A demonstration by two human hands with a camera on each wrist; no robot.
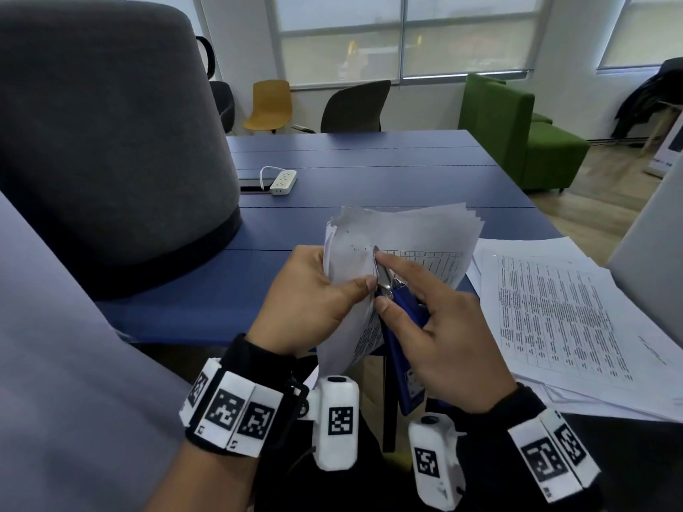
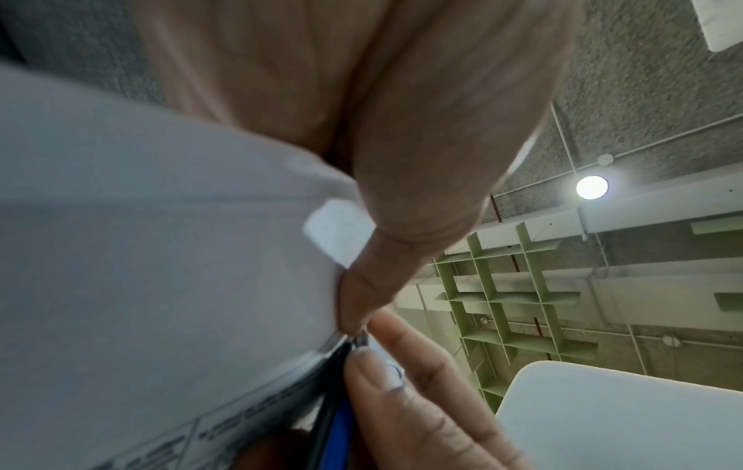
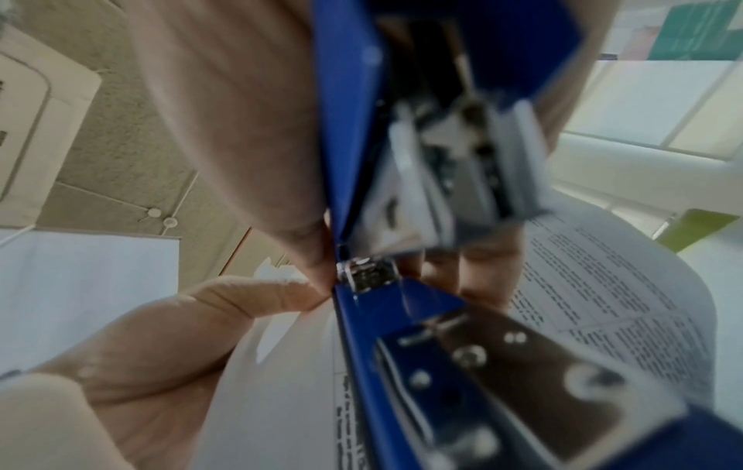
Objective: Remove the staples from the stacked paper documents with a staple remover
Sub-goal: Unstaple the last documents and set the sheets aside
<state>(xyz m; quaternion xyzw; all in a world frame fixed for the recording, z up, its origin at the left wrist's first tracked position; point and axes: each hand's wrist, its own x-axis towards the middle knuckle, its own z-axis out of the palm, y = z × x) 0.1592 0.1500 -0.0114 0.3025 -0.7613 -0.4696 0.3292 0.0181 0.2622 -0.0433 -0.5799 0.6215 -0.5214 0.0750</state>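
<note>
I have both hands raised above the near edge of the dark blue bench point(image 1: 369, 171). My left hand point(image 1: 310, 301) grips a bent sheaf of white printed paper sheets point(image 1: 406, 238), fingers curled behind it and the thumb pressed on the front near its lower left edge. My right hand point(image 1: 443, 327) is clamped on a blue metal stapler-style staple remover with a silver steel tip point(image 1: 384, 279); the thumb sits on its blue body and the index finger lies straight along the tip, which touches the front sheet just beside my left thumb. I cannot tell whether a staple is caught under the tip. A second loose stack of white printed documents point(image 1: 561, 319) lies flat on the bench to the right, well apart from the held sheaf. A white power strip point(image 1: 283, 182) rests farther back.
</note>
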